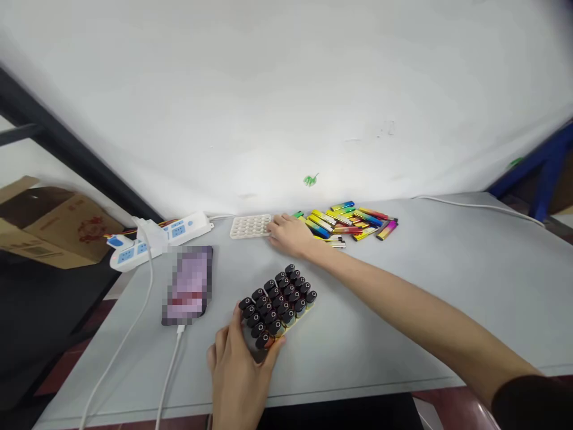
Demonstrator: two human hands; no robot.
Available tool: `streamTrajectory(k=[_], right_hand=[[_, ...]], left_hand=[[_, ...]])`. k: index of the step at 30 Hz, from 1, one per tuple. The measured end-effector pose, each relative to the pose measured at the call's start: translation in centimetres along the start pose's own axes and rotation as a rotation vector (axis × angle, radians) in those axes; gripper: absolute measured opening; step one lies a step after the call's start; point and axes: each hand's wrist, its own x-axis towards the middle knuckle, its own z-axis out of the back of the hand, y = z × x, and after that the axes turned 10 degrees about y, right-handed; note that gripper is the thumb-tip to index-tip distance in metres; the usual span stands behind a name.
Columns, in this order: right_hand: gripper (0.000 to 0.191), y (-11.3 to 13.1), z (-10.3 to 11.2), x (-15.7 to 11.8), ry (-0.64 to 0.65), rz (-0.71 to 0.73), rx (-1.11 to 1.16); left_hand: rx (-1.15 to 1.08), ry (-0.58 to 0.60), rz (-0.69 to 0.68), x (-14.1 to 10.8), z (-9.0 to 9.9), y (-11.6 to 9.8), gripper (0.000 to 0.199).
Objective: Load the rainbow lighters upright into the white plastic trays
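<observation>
Brown cardboard box (54,233), flaps open and a red print on its side, sits at the far left on a dark surface beside the grey counter (430,263). Next, along the counter's far left edge, lies a white power strip (192,224) with blue socket panels and plugs in it. Just right of it and nearer is a phone (188,280), its screen blurred out, with a white charging cable (171,364) running from its near end over the near edge.

The left hand (239,370), at the near side, has its grip around the near left end of a filled rack (280,307), thumb on one side and fingers on the other. Rows of black-topped pieces stand upright in this rack, near the middle of the counter. Farther back, close to the wall, a white tray (250,226) with rows of hollows lies flat. The right hand (290,234) reaches across to the tray's right end, fingers bent over it; whether its grip is closed on the edge I cannot tell. Right beside that hand lies a loose heap of shiny multicoloured lighters (351,221). At the far right, a white cable (478,206) runs toward a blue frame (548,173).
</observation>
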Motion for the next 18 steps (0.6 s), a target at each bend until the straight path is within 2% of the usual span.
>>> streamTrajectory(k=[4,7,9,13,18], right_hand=[[0.027,0.5,-1.2,3.2,0.029,0.034,-0.065],[0.028,0.1,-0.9,3.2,0.010,0.039,-0.071],[0.028,-0.7,-0.2,2.0,-0.058,0.010,-0.072],[0.031,-3.5,1.6,-3.4,-0.242,-0.077,-0.005],[0.027,-7.9,1.7,-13.5,-0.425,-0.229,0.159]], left_hand=[[-0.010,0.001,-0.018,0.2,-0.1,0.4,0.076],[-0.049,0.020,-0.017,0.5,0.1,0.3,0.074],[-0.062,0.035,-0.015,0.9,0.3,0.2,0.074],[-0.060,0.022,-0.002,2.6,0.5,-0.1,0.082],[-0.083,-0.060,-0.038,6.9,0.8,-0.7,0.094]])
